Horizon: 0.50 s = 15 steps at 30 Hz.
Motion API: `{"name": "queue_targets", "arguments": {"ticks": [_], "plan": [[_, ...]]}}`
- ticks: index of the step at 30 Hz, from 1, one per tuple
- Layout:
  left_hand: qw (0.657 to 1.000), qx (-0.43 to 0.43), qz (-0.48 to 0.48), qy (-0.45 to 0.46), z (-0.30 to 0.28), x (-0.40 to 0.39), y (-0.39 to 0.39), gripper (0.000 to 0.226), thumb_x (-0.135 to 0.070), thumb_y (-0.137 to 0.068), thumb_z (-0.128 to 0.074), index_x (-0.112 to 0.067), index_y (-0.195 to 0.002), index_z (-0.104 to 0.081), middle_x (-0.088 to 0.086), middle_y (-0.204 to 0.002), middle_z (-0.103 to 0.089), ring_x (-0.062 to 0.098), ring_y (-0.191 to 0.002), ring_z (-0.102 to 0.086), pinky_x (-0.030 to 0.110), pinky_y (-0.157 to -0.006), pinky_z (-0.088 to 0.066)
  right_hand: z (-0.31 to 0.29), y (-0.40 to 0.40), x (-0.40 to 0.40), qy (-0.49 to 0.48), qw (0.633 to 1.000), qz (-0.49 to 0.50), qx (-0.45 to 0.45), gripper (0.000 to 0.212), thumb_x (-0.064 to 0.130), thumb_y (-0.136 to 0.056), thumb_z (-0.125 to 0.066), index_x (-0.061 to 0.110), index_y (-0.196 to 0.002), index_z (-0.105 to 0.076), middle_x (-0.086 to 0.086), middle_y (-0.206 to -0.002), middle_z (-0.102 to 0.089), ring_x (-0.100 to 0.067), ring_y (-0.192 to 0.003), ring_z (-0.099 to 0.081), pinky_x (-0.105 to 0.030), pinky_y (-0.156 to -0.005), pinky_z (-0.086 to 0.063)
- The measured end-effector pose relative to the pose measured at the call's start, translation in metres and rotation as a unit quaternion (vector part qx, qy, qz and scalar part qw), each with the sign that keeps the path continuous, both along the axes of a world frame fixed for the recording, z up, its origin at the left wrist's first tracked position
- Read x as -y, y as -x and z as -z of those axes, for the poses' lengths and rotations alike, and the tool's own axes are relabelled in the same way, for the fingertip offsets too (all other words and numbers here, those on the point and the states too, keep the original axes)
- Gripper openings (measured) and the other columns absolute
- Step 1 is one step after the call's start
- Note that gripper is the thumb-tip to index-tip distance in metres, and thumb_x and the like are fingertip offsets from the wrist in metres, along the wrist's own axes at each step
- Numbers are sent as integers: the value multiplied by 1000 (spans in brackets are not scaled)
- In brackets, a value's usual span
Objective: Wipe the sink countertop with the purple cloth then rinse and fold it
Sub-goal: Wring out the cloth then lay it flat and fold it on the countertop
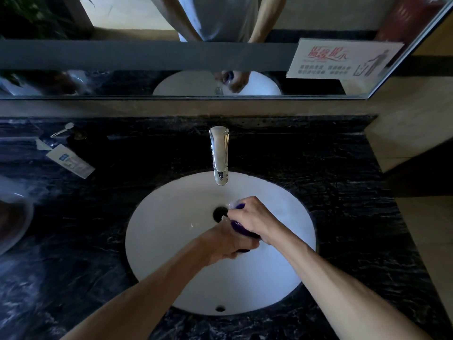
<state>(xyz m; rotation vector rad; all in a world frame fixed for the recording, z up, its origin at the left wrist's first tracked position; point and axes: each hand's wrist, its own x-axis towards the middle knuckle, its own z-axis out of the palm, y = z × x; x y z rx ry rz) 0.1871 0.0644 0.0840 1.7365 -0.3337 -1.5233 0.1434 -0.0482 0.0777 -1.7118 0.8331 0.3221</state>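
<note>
The purple cloth is bunched into a roll between both hands, above the white sink basin and close to the drain. My left hand grips its near end from below. My right hand wraps over its far end, knuckles up. Only small patches of purple show between the fingers. The chrome faucet stands behind the basin, its spout just beyond my hands. Water glistens at the cloth's far tip. Black marble countertop surrounds the basin.
A soap pump bottle with a white label stands at the back left of the counter. Part of a second basin shows at the left edge. A mirror with a notice card lines the back wall.
</note>
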Motion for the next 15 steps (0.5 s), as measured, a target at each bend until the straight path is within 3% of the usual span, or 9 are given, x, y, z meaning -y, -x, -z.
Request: {"name": "queue_targets", "arguments": {"ticks": [3,5,8,11,13,15], "plan": [[983,170,59,-37,12,12,5,13,-14,-74,-61,-20,-76,-50,-2,-60,-49,12,-49,-42,20,-46,-35,16,-8,0,11,997,44,-56,32,21,-69,-62,21,-53,-34,6,-46,-31,-21,-56,-30,-31,-54,-21],[964,247,76,-57,23,15,8,19,-11,-77,-62,-21,-74,-45,-6,-61,-48,5,-49,-42,14,-39,-31,25,-12,0,7,994,69,-89,31,19,-68,-62,21,-54,-34,4,-50,-33,-22,-56,-31,-29,-53,-21],[954,279,68,-84,35,15,13,12,-14,-76,-64,-23,-81,-59,-3,-72,-61,12,-61,-57,19,-46,-39,37,-13,1,-15,984,114,-137,21,21,-73,-68,14,-64,-50,-4,-65,-52,-23,-57,-49,-23,-49,-34],[932,326,116,-105,45,13,16,25,-18,-72,-62,-19,-97,-65,0,-79,-61,24,-76,-65,28,-59,-47,47,-10,-2,-30,975,147,-162,17,21,-73,-71,7,-77,-64,-10,-81,-66,-26,-65,-62,-24,-50,-42],[931,328,122,-102,46,13,15,31,-20,-73,-60,-20,-104,-64,-2,-83,-61,23,-74,-61,27,-60,-47,48,-8,-2,-4,981,140,-136,15,19,-75,-67,10,-69,-57,-5,-71,-58,-23,-59,-54,-23,-48,-36],[938,316,116,-82,44,14,8,41,-29,-69,-57,-21,-108,-63,-1,-91,-65,23,-80,-64,33,-65,-56,43,-7,4,-8,991,117,-68,27,19,-76,-64,17,-59,-44,1,-57,-44,-21,-55,-42,-28,-52,-30]]}}
